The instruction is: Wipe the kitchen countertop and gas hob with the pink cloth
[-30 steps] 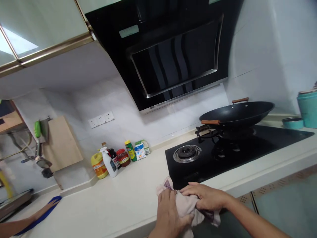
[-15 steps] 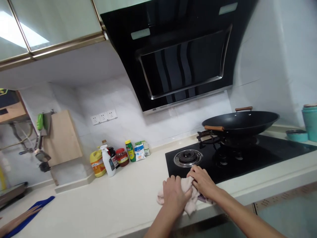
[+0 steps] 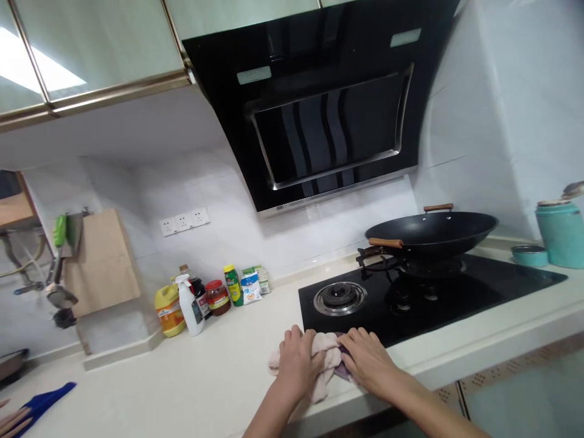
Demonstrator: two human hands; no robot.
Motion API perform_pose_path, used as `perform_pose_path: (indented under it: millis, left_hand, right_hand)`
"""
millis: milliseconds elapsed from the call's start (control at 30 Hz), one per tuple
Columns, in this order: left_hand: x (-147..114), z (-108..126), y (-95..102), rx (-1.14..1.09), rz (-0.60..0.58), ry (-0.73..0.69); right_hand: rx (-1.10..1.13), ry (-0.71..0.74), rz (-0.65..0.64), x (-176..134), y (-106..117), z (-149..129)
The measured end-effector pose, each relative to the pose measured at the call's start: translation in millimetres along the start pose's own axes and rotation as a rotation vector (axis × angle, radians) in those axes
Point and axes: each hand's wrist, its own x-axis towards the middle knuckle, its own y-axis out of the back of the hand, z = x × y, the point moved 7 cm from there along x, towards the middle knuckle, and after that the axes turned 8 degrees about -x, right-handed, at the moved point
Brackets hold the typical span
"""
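A crumpled pale pink cloth lies on the white countertop, at the front left corner of the black gas stove. My left hand presses down on its left part with bent fingers wrapped over it. On the right side my right hand grips the same bunched fabric, its fingers curled. A purple patch of fabric shows between the hands; I cannot tell whether it is a second cloth. Both palms hide part of the fabric.
A black wok sits on the right burner. Left of the stove stand a spray bottle, a yellow oil jug, a red-lidded jar and seasonings. At lower left another person's hand rests on a blue cloth. The range hood hangs above.
My hands and the pink cloth have moved slightly left and down in view, and my right hand lies flatter. The view has shifted slightly; the other person's hand is nearer the left edge.
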Motion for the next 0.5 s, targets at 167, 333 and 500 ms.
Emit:
perform_pose_path:
  millis: [167, 333, 500]
  left_hand:
    - [-5.2, 18.8, -6.4, -0.037, 0.085, -0.023]
    - [-5.4, 25.1, -21.6, -0.126, 0.122, -0.026]
    - [6.1, 8.5, -24.4, -0.213, -0.059, -0.027]
  right_hand:
    - [-0.071, -0.059, 0.023, 10.6, 0.2, 0.6]
    - [-0.116, -0.083, 0.062, 21.2, -6.8, -0.4]
    - [-0.117, -0.053, 0.035, 27.2, -26.1, -18.7]
